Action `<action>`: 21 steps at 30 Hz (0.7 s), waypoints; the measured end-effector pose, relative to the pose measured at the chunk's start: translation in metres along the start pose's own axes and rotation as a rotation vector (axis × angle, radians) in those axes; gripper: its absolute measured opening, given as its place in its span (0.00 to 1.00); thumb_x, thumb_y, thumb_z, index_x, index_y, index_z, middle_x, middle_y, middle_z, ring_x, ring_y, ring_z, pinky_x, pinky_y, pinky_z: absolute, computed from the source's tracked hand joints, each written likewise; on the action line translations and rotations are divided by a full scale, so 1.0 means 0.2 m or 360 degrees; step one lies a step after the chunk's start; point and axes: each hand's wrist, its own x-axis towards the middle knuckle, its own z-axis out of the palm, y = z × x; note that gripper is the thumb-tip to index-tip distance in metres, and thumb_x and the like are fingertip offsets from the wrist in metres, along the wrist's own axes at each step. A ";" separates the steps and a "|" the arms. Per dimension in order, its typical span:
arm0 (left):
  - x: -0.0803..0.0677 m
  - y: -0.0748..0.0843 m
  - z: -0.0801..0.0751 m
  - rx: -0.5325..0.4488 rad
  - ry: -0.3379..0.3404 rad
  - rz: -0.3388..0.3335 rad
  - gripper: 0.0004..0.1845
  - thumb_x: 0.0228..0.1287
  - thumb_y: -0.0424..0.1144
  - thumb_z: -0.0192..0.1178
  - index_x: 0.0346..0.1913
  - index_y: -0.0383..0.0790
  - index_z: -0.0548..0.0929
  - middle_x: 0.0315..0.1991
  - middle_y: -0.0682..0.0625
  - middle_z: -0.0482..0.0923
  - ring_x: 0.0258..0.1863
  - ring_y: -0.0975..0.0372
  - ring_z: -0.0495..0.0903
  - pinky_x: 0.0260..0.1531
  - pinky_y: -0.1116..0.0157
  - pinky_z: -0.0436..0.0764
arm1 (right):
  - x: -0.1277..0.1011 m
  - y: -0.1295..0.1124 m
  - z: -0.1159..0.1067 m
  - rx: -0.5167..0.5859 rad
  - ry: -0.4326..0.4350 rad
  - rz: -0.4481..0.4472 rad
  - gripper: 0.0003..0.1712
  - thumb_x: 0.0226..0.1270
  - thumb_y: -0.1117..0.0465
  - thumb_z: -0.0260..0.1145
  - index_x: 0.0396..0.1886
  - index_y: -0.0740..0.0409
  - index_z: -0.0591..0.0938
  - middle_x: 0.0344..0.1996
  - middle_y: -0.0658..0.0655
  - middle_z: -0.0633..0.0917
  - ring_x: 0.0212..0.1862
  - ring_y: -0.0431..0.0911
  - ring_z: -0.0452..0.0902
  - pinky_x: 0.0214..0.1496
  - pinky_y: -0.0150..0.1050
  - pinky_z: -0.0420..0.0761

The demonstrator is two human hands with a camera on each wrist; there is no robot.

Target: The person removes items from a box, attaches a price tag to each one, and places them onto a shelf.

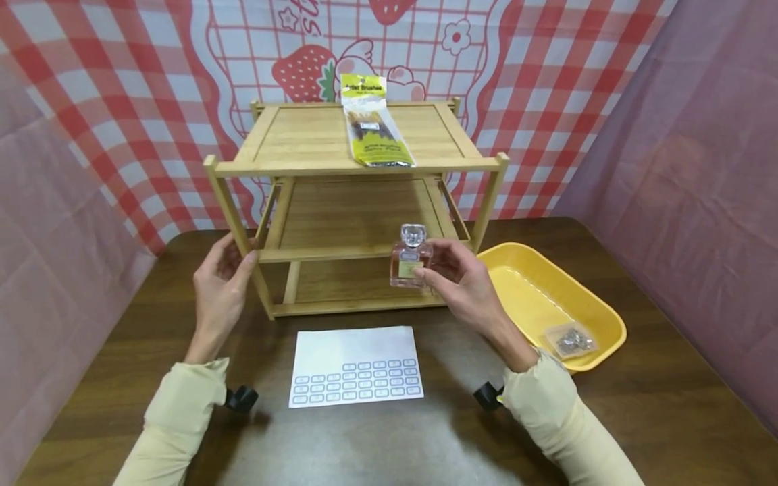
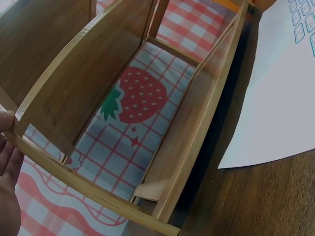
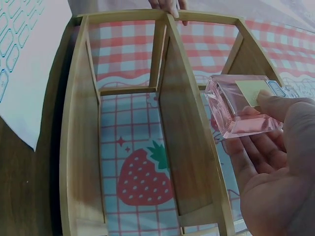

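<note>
1. Left hand (image 1: 220,273) at the front left post of the bamboo shelf rack (image 1: 316,138). Fingers straight and relaxed, fingertips touching the post at middle-shelf height. Grip spread, nothing pinched.
2. Label sheet (image 1: 355,366) lies flat on the dark bench (image 1: 644,405), just in front of the rack, between the two forearms. Rows of small blue-outlined labels fill its lower part.
3. Pack of artist brushes (image 1: 372,125) lies on the rack's top shelf, long axis running front to back, green header at the far end.
4. Perfume bottle (image 1: 410,260) held upright in front of the middle shelf's right part, off the bench. Long axis vertical, clear faceted cap pointing up, pale label facing the camera, pinkish liquid inside.
5. Right hand (image 1: 464,283) pinches the bottle: thumb on the label face, fingers behind and under it.
6. Yellow tray (image 1: 535,270) on the bench right of the rack, near the right hand. Small clear bag of metal bits (image 1: 570,339) lies in its near corner.
</note>
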 end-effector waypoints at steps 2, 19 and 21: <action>0.00 0.00 0.00 -0.0023 0.0008 0.0010 0.19 0.68 0.19 0.61 0.61 0.22 0.78 0.48 0.44 0.86 0.48 0.58 0.83 0.53 0.69 0.81 | 0.01 0.00 0.01 0.0020 0.0000 -0.0008 0.22 0.64 0.79 0.70 0.56 0.74 0.77 0.45 0.66 0.84 0.45 0.47 0.82 0.49 0.38 0.86; -0.01 -0.01 0.01 0.0008 0.0030 -0.0005 0.18 0.69 0.20 0.61 0.60 0.20 0.78 0.49 0.45 0.86 0.48 0.60 0.83 0.55 0.69 0.80 | 0.11 0.00 0.04 0.0053 0.0032 -0.0086 0.20 0.66 0.78 0.70 0.56 0.73 0.77 0.45 0.65 0.83 0.45 0.47 0.80 0.46 0.33 0.85; -0.01 0.00 0.01 0.0002 0.0028 -0.0002 0.18 0.69 0.20 0.61 0.60 0.20 0.78 0.49 0.45 0.86 0.48 0.60 0.83 0.55 0.69 0.80 | 0.12 0.00 0.05 0.0047 0.0027 -0.0102 0.20 0.66 0.78 0.69 0.56 0.73 0.77 0.45 0.65 0.83 0.45 0.47 0.80 0.46 0.33 0.85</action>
